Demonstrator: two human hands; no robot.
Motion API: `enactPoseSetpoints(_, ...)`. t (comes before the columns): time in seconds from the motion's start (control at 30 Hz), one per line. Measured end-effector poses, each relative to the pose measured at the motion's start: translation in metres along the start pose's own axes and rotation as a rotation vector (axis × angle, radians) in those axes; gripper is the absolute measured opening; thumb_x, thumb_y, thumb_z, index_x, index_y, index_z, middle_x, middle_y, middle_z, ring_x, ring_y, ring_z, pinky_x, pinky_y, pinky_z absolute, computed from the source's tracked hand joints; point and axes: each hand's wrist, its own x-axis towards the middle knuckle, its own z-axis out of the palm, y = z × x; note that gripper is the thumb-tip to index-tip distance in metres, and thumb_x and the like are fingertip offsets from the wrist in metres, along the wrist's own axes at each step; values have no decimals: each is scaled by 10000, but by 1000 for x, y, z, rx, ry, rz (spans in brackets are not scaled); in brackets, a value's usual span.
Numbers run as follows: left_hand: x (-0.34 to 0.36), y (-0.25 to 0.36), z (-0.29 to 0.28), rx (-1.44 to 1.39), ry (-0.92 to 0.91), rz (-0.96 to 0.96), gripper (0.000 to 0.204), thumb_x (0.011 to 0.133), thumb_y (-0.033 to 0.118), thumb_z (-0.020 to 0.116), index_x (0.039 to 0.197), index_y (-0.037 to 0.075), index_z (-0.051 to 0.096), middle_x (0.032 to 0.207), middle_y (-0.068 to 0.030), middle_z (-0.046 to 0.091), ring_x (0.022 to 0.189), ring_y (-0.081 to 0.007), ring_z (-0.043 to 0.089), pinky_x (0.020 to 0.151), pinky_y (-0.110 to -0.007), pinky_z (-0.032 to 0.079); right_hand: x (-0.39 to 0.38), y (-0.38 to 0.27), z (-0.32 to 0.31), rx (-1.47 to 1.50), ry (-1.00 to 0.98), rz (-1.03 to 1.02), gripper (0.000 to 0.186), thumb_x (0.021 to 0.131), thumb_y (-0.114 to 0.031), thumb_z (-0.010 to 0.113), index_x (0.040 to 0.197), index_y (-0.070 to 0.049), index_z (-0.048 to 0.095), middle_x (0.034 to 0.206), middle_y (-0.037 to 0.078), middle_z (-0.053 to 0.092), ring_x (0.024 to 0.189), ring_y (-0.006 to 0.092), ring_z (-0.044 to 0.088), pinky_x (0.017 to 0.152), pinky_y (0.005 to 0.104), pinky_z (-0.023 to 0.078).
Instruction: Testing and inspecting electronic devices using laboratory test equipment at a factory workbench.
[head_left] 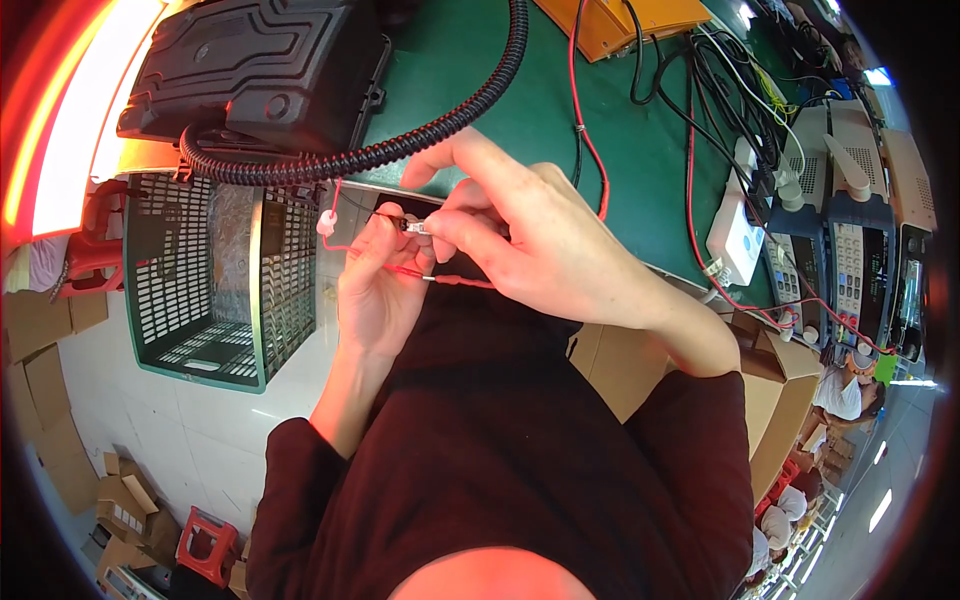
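In front of my body, at the table's near edge, both hands meet over a small whitish connector (416,228) with a dark end. My left hand (372,290) is closed, thumb and fingers pinching the connector's dark end, where a thin black wire runs in. My right hand (545,235) pinches the pale end between thumb and fingertips; its index finger is raised beside a black corrugated hose (455,122). A red wire (402,270) crosses the left palm and passes under the right hand. Left of the fingers hangs a white plug (327,222) on a red wire.
A ribbed black case (250,80) with the hose attached stands at the table's left. Below it is a green plastic crate (190,375). On the right lie a white power strip (735,225), tangled cables and bench instruments (845,265). An orange panel (620,25) lies at the back.
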Motion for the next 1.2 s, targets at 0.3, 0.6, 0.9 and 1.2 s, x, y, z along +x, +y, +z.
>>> enactPoseSetpoints(0.3, 0, -2, -1, 66, -11, 61, 190, 888, 126, 541, 1029, 0, 550, 907, -80, 614, 836, -148, 579, 776, -273, 447, 1, 5, 2, -103, 1, -43, 275, 828, 30, 502, 1093, -1, 436, 654, 131, 615, 575, 201, 608, 537, 289, 450)
enactPoseSetpoints(0.6, -1, 4, -6, 448, 72, 223, 160, 860, 26, 553, 1005, -34, 584, 894, -81, 633, 815, -149, 592, 785, -268, 452, 3, 13, 15, -307, 13, -218, 422, 626, 114, 537, 1011, 17, 393, 686, 226, 591, 636, 370, 611, 509, 418, 478)
enactPoseSetpoints(0.9, 8, 3, -3, 205, 25, -3, 161, 872, 121, 552, 949, -12, 600, 967, -68, 608, 909, -149, 553, 919, -358, 413, -21, 10, 0, -664, 204, -311, 285, 769, -88, 543, 1046, -54, 484, 643, 124, 531, 558, 281, 580, 450, 368, 459)
enactPoseSetpoints(1.2, -6, 71, -54, 801, 0, -306, 567, 777, 262, 682, 1219, -34, 485, 1022, -74, 584, 879, -130, 554, 879, -311, 433, -111, 32, -15, -700, -56, 10, 137, 716, -131, 671, 772, -25, 604, 671, 67, 555, 645, 224, 560, 563, 323, 476)
